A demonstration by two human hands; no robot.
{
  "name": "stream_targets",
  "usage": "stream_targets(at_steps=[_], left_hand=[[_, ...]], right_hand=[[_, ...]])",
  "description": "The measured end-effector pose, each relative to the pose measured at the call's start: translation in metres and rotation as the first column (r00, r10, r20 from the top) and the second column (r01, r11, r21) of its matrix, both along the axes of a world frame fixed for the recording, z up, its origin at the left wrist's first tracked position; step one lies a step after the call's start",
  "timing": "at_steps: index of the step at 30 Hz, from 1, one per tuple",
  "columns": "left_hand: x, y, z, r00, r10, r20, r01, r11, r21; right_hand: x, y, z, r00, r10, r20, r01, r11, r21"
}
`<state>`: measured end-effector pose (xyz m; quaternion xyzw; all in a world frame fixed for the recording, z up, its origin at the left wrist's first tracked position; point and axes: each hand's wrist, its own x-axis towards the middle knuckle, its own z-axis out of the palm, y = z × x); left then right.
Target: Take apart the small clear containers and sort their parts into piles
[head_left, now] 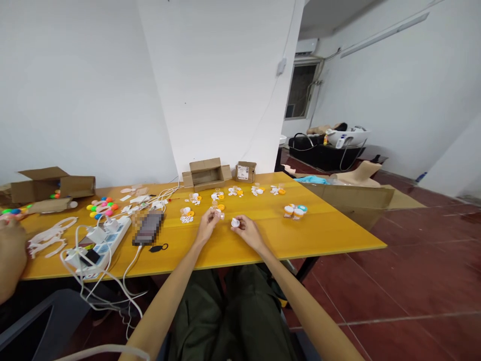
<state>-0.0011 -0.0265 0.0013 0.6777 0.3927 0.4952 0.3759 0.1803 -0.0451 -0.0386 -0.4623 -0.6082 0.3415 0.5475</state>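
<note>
Both my hands rest on the yellow table [330, 235] near its front middle. My left hand [209, 224] is closed in a pinch on a small white and clear piece [218, 213]. My right hand [246, 229] is closed round a small white cap-like piece [235, 222]. The two hands are a short gap apart. Beyond them lie several little groups of white, clear and orange small parts [218, 196], and to the right a group of small tubs with orange and teal lids [295, 210].
A phone [148, 228], a white power strip [103, 240] with cables, and coloured balls [101, 207] sit left. Open cardboard boxes [206, 173] stand along the wall. Another person's arm [11, 255] shows at the far left. A large cardboard box [353, 198] stands right of the table.
</note>
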Motion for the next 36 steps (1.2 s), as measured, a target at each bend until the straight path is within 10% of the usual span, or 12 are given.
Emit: stream_targets(at_steps=[8,20,36], left_hand=[[0.004,0.002,-0.001,0.999,-0.002,-0.035,0.004,0.999,0.036],[0.007,-0.002,-0.004,0.807,0.065,-0.587,0.030,0.988,0.150],[0.006,-0.007,-0.004,0.865,-0.081,-0.495,0.149,0.984,0.099]], right_hand=[[-0.002,-0.001,0.003,1.000,-0.001,-0.022,0.002,0.999,0.034],[0.002,-0.002,0.004,0.989,-0.129,0.076,0.126,0.991,0.050],[0.002,-0.002,-0.007,0.976,-0.185,0.113,0.178,0.982,0.069]])
